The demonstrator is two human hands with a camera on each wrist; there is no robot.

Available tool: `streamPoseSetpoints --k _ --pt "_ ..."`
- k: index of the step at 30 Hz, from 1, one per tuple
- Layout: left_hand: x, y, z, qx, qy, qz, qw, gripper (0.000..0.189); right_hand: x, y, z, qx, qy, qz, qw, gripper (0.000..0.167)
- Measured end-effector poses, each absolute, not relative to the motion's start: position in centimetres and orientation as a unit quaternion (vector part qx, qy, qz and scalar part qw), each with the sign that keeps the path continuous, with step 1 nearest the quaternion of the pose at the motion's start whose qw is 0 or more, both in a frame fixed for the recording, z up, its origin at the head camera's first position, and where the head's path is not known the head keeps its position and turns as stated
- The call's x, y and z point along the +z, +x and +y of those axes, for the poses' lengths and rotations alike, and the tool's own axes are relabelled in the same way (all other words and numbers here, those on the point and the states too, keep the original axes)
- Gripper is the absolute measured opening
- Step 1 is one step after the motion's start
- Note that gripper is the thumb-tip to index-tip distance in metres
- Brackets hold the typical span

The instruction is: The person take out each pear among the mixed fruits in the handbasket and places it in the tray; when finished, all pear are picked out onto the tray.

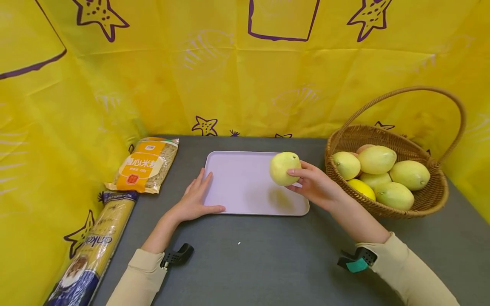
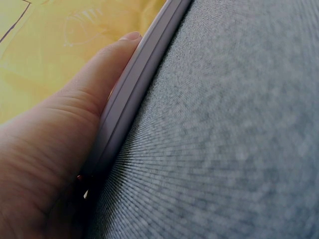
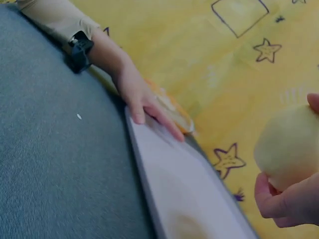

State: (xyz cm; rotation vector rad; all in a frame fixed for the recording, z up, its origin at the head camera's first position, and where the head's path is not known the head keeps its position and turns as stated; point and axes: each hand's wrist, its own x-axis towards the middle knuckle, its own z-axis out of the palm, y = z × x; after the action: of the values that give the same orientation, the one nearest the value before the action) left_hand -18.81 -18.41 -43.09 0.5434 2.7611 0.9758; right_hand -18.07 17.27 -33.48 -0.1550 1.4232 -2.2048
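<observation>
My right hand (image 1: 315,185) pinches a round, pale yellow-green fruit (image 1: 283,168) between thumb and fingers. The fruit is held up over the right part of a light purple tray (image 1: 241,182), and its shadow falls on the tray. My left hand (image 1: 196,196) lies at the tray's near left corner, fingers spread along the left side and thumb across the front rim. Close up in the left wrist view, the thumb (image 2: 94,79) runs along the tray's rim (image 2: 132,89). The right wrist view shows the fruit (image 3: 289,147) partly cut off by the frame edge.
A wicker basket (image 1: 432,202) with a tall handle stands at the right, holding several pale yellow-green fruits (image 1: 377,160) and a brighter yellow one (image 1: 361,189). At the left lie an orange-labelled food bag (image 1: 143,165) and a long pasta pack (image 1: 95,242). Yellow patterned cloth (image 1: 245,85) hangs behind.
</observation>
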Motion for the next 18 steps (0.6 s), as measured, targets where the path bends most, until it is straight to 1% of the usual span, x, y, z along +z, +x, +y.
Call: streamPoseSetpoints --k 6,8,13,18 --pt "-43.2 -18.8 -18.4 0.322 0.184 0.925 0.079 0.115 -35.6 -19.3 14.7 -0.818 -0.005 0.527 0.232 0.027" --pt "-43.2 -18.7 -18.5 0.321 0.183 0.926 0.079 0.115 -36.1 -19.8 13.8 -0.814 0.008 0.537 0.224 0.032" --pt "-43.1 -18.7 -18.6 0.318 0.177 0.928 0.083 0.115 -37.2 -21.2 11.1 -0.788 0.021 0.583 0.197 0.05" --pt "-43.0 -18.8 -18.4 0.317 0.173 0.928 0.088 0.117 -38.0 -22.6 8.6 -0.763 0.035 0.624 0.164 0.053"
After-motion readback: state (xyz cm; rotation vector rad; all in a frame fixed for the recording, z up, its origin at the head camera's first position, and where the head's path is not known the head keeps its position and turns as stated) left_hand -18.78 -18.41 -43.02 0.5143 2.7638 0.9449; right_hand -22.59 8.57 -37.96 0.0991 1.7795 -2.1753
